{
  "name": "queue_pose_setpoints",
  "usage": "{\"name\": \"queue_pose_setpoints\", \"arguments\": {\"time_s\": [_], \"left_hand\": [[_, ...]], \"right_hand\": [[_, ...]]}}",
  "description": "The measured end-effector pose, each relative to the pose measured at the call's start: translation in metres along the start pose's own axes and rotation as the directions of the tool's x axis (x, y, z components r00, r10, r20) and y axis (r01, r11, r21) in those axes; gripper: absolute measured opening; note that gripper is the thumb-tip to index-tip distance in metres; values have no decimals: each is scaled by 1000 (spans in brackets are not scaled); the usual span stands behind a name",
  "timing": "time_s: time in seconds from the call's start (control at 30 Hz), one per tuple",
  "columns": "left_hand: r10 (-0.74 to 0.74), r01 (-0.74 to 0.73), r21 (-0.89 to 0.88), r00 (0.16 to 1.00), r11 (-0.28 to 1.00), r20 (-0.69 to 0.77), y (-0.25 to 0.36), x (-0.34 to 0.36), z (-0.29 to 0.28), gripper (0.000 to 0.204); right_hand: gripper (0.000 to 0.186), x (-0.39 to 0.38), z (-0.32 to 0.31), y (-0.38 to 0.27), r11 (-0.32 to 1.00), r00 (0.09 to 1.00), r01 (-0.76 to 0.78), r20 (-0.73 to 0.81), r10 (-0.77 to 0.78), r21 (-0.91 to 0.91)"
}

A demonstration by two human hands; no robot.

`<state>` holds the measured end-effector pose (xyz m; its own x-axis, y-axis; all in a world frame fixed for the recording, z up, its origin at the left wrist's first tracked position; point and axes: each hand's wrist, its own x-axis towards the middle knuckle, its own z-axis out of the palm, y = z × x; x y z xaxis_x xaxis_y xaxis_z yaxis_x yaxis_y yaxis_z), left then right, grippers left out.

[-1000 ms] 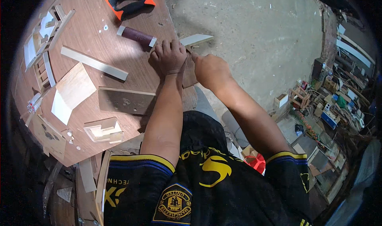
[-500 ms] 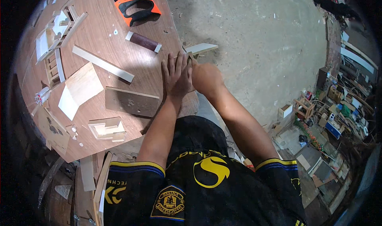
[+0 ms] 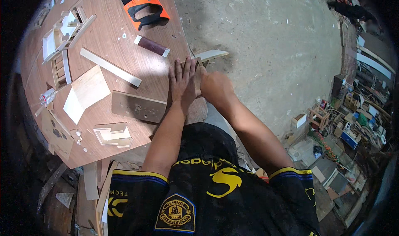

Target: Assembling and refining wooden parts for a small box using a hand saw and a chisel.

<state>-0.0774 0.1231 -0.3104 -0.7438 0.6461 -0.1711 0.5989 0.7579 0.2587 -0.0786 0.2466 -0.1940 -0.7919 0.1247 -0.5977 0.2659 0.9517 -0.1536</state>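
The lettering shows mainly on the black shirt (image 3: 257, 211). Yellow letters (image 3: 193, 163) arc under its collar, above a curving yellow emblem (image 3: 237, 182). A crest patch (image 3: 175, 213), edged in blue and yellow, carries letters left of that emblem on the shirt. The shirt's left sleeve (image 3: 139, 194) bears yellow letters, partly cut off; its right sleeve (image 3: 293, 194) has yellow marks too small to read.
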Motion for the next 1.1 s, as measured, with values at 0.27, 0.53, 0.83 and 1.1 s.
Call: {"name": "queue_pose_setpoints", "arguments": {"time_s": [0.27,0.53,0.83,1.1], "left_hand": [[6,5,-130,996,992,85,-2,1,-12,98],[25,9,386,996,922,-84,-2,2,-6,100],[-35,35,-1,997,999,-73,1,1,-7,83],[-49,64,-47,960,997,275,3,-2,-11,81]], "right_hand": [[53,6,-1,2,996,996,-81,34,80,33],[31,0,0,-4,969,980,-193,88,181,154],[46,-8,-4,-3,991,991,-102,93,93,91],[37,-9,-11,-5,993,992,-111,70,107,48]]}}
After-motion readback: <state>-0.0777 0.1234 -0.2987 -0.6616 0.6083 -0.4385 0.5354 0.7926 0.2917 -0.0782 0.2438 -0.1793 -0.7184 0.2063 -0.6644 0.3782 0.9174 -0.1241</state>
